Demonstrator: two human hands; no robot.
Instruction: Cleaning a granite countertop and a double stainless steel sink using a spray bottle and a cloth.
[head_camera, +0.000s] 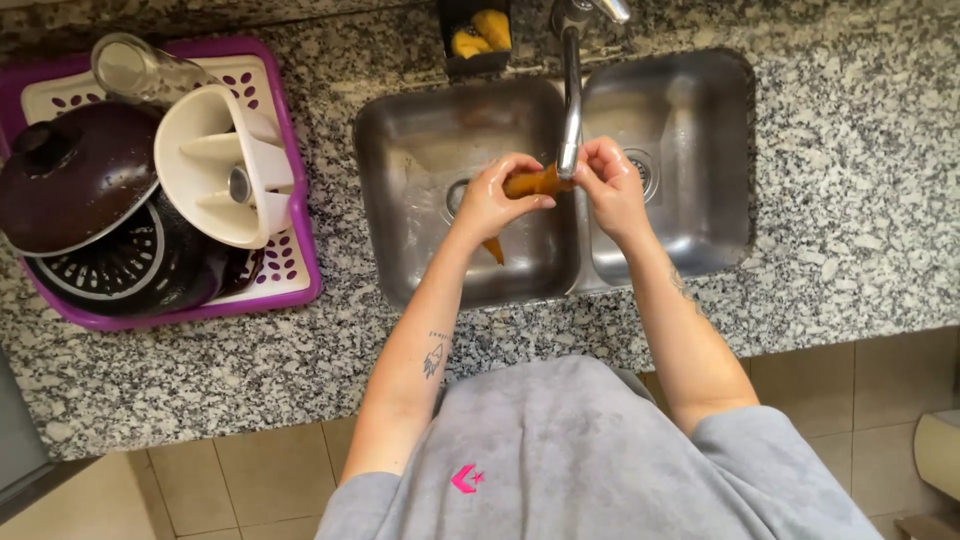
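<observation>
The person wears a loose grey short-sleeved top of soft, slightly fuzzy fabric, filling the lower middle of the frame. A small bright pink emblem sits on it at lower centre. Both forearms are bare. A small dark line tattoo marks the left forearm, and a fainter one shows on the right forearm.
</observation>
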